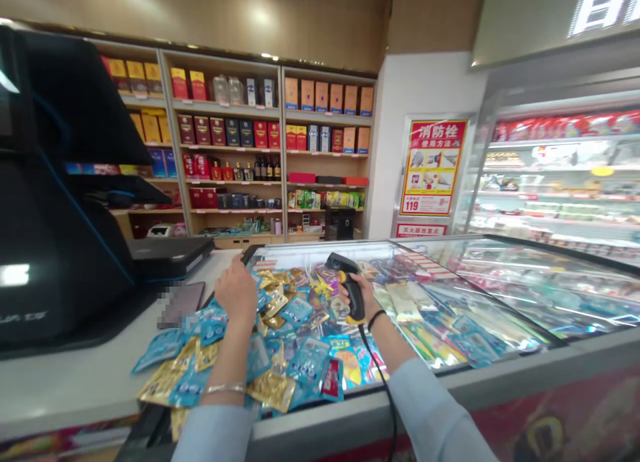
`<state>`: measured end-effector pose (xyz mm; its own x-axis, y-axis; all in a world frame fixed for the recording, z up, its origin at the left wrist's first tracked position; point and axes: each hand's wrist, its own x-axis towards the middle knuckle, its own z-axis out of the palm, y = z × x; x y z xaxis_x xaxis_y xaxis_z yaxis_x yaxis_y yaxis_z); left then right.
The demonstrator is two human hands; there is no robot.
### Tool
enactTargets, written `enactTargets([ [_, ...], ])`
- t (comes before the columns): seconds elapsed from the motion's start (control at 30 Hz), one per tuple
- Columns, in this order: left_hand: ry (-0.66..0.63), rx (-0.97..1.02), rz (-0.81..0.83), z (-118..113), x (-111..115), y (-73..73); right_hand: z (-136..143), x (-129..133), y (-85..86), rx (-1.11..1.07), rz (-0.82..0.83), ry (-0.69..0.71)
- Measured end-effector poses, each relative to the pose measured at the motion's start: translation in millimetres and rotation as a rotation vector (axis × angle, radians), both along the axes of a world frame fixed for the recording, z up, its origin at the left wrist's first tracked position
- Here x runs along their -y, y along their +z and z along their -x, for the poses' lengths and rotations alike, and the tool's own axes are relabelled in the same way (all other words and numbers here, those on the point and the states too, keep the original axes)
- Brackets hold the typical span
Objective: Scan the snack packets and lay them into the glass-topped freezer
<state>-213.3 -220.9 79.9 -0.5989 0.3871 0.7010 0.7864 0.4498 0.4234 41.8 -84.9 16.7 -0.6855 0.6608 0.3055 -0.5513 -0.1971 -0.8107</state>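
Observation:
My right hand (359, 299) is wrapped round the handle of a black and yellow barcode scanner (354, 292), its head tilted up to the left over the freezer. A black cable (375, 362) hangs from the scanner's grip. My left hand (236, 290) is above the left edge of the freezer, its fingers curled and turned away; what they hold, if anything, is hidden. Below and beside it, blue snack packets (307, 362) and gold snack packets (273, 389) lie in a loose heap across the freezer's glass and the counter's edge.
A glass-topped chest freezer (480, 302) with packaged goods inside extends to the right. At left, a dark checkout machine (55, 249) stands on the white counter (75, 389), near a flat dark object (183, 305). Shelves of boxes (230, 132) and a lit refrigerated display (565, 189) are behind.

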Motion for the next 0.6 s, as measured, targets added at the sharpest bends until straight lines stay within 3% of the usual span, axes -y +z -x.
enactTargets([
  [0.1,-0.016,-0.208,0.120,3.6,-12.8,-21.2,14.0,-7.6,-18.5,0.081,0.047,-0.014],
  [0.27,0.067,-0.299,0.215,12.2,-19.0,-49.0,24.8,-5.9,-39.9,0.137,0.090,0.000],
  [0.4,0.066,-0.341,0.205,13.0,-15.0,-49.1,28.4,-3.0,-39.2,0.128,0.071,-0.003],
  [0.6,0.190,-0.353,0.262,12.2,-9.5,-40.7,29.3,-2.2,-31.8,0.110,0.007,0.011],
])
